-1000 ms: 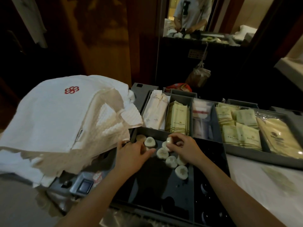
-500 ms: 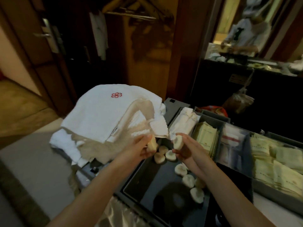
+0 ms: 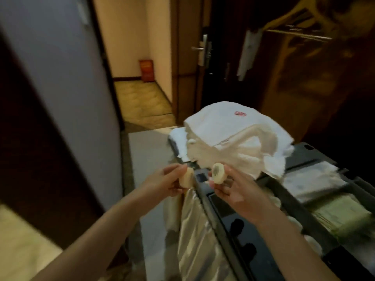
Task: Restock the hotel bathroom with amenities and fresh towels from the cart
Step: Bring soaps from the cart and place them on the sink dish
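With the lit doorway [image 3: 142,102] lying ahead and leftward, one round soap [image 3: 187,180] was pinched edge-on in the grip of the left hand [image 3: 166,182], clear of the cart [image 3: 227,236]. A second soap [image 3: 218,175], flat face tilted up, was pinched in the right hand [image 3: 235,191] just beside the first, apart from it, over the cart's corner. The left hand was judged nearer the doorway.

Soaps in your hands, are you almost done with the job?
Early on. Picked up: one soap in the left hand, a second soap in the right hand. Left: carrying them to the bathroom, not in view, and the towels piled on the cart.
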Tool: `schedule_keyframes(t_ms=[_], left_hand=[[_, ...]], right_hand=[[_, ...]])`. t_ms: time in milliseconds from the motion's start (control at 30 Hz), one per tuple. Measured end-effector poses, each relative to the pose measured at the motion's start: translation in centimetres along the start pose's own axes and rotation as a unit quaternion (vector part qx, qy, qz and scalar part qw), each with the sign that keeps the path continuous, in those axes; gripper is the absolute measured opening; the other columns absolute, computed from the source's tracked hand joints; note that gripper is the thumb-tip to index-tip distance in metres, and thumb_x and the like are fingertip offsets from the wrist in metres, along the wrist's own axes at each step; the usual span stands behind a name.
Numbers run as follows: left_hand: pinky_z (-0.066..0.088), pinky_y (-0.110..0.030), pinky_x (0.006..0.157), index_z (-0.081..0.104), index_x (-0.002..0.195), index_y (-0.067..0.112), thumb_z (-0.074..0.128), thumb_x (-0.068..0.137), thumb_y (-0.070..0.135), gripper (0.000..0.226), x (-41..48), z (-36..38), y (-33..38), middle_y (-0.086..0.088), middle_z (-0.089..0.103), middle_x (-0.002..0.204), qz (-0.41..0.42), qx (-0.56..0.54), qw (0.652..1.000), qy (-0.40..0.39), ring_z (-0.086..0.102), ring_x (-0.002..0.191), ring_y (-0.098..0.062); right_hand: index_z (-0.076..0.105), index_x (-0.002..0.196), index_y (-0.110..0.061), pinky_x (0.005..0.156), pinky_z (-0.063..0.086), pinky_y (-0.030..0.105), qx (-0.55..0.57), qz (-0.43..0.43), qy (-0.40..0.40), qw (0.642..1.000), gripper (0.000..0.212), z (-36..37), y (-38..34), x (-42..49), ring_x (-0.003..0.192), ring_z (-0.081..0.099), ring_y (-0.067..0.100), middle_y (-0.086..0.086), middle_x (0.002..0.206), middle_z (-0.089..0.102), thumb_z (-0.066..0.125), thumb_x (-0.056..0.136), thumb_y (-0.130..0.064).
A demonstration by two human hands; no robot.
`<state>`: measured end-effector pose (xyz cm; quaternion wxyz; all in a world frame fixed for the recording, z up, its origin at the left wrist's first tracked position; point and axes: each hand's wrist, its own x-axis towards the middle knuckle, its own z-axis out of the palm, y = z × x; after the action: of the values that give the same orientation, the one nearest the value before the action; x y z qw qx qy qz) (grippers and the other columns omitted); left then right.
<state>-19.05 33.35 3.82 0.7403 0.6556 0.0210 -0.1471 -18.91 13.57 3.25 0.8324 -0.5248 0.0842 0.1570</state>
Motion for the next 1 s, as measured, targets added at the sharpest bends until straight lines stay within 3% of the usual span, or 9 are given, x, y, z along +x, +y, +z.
schedule_keyframes(t_ms=[67, 200, 333, 433, 633, 833, 1000], left_hand=[[0.048, -0.021, 0.065, 0.066, 0.086, 0.020, 0.055, 0.089, 0.028, 0.014, -2.5, -2.7, 0.3, -0.009, 0.064, 0.085, 0.019, 0.051, 0.997, 0.047, 0.059, 0.076, -0.018], [0.046, -0.017, 0.068, 0.065, 0.102, 0.010, 0.053, 0.092, 0.026, 0.023, -7.9, -8.1, 0.6, -0.006, 0.062, 0.090, 0.045, 0.147, 0.979, 0.132, 0.057, 0.083, -0.016], [0.045, -0.014, 0.068, 0.063, 0.099, 0.020, 0.053, 0.091, 0.030, 0.015, -13.0, -12.9, 0.2, 0.004, 0.062, 0.090, 0.045, 0.194, 0.952, 0.234, 0.058, 0.081, -0.006], [0.046, -0.018, 0.071, 0.062, 0.098, 0.025, 0.054, 0.090, 0.034, 0.015, -16.5, -16.7, -0.6, 0.006, 0.062, 0.091, 0.034, 0.191, 0.933, 0.302, 0.059, 0.083, -0.005], [0.045, -0.020, 0.070, 0.064, 0.097, 0.023, 0.055, 0.087, 0.037, 0.019, -22.1, -25.1, -1.7, 0.006, 0.064, 0.089, 0.023, 0.165, 0.900, 0.403, 0.058, 0.081, -0.006], [0.041, -0.014, 0.060, 0.064, 0.093, 0.017, 0.059, 0.083, 0.034, 0.020, -27.1, -34.8, -2.0, -0.003, 0.067, 0.088, 0.029, 0.121, 0.869, 0.478, 0.058, 0.072, -0.003], [0.041, -0.008, 0.053, 0.063, 0.090, 0.017, 0.060, 0.085, 0.026, 0.011, -32.1, -41.7, -2.3, -0.002, 0.066, 0.085, 0.033, 0.132, 0.832, 0.537, 0.058, 0.062, 0.008]], right_hand=[[0.063, 0.101, -0.015, 0.071, 0.051, 0.029, -0.031, 0.004, -0.038, 0.999, 0.014, 3.0, 1.0, 0.6, 0.076, 0.067, 0.021, 0.006, 0.083, 0.073, 0.051, 0.094, -0.019], [0.063, 0.093, -0.015, 0.065, 0.049, 0.029, -0.095, 0.023, -0.114, 0.989, 0.011, 9.0, 3.3, 1.8, 0.063, 0.068, 0.017, 0.007, 0.081, 0.071, 0.052, 0.092, -0.017], [0.063, 0.097, -0.016, 0.062, 0.050, 0.023, -0.169, 0.062, -0.215, 0.960, 0.012, 14.7, 5.7, 2.7, 0.074, 0.069, 0.017, 0.005, 0.089, 0.073, 0.054, 0.090, -0.020], [0.063, 0.103, -0.021, 0.074, 0.049, 0.027, -0.223, 0.068, -0.268, 0.935, 0.025, 19.4, 7.9, 3.1, 0.089, 0.067, 0.020, 0.005, 0.099, 0.070, 0.062, 0.080, -0.028], [0.062, 0.107, -0.023, 0.072, 0.044, 0.028, -0.264, 0.086, -0.329, 0.903, 0.019, 30.2, 13.6, 4.9, 0.097, 0.063, 0.021, 0.003, 0.106, 0.067, 0.056, 0.090, -0.019], [0.062, 0.106, -0.022, 0.076, 0.045, 0.032, -0.252, 0.130, -0.424, 0.860, 0.041, 42.6, 18.9, 4.9, 0.094, 0.063, 0.020, 0.001, 0.102, 0.069, 0.065, 0.066, -0.033], [0.061, 0.103, -0.021, 0.074, 0.044, 0.029, -0.244, 0.145, -0.506, 0.815, 0.034, 53.3, 24.2, 4.2, 0.086, 0.062, 0.016, -0.002, 0.094, 0.069, 0.063, 0.070, -0.032]])
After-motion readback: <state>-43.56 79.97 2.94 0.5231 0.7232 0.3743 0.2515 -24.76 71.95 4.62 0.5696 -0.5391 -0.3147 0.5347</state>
